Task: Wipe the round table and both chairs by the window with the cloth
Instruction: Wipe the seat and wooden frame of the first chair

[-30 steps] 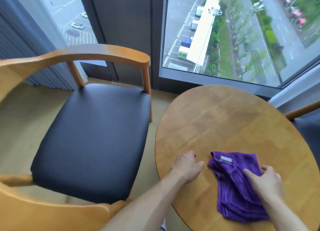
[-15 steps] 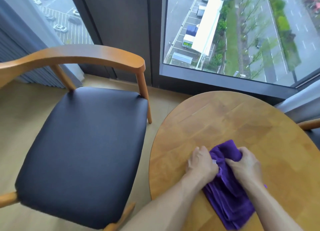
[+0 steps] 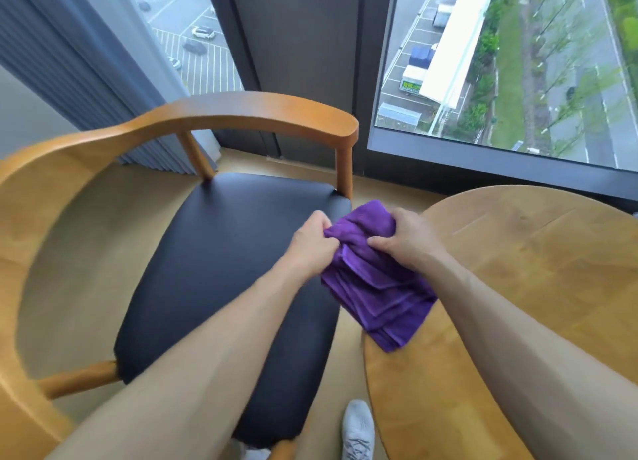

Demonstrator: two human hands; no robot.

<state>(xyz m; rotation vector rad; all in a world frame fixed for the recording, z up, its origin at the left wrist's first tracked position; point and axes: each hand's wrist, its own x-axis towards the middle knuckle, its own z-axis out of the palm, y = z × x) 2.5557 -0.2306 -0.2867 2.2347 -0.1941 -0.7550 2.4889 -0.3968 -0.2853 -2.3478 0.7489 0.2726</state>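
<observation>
I gripped the cloth (image 3: pixel 376 280) with both hands — left (image 3: pixel 312 243) and right (image 3: pixel 407 238) pinching its far end — its near end draped on the table (image 3: pixel 535 287) edge, right of the chair (image 3: pixel 221 269).

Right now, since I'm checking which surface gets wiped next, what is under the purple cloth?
Held by the left hand and right hand, the purple cloth hangs over the chair's black seat and the round table's edge. What is directly beneath it stays covered.
</observation>
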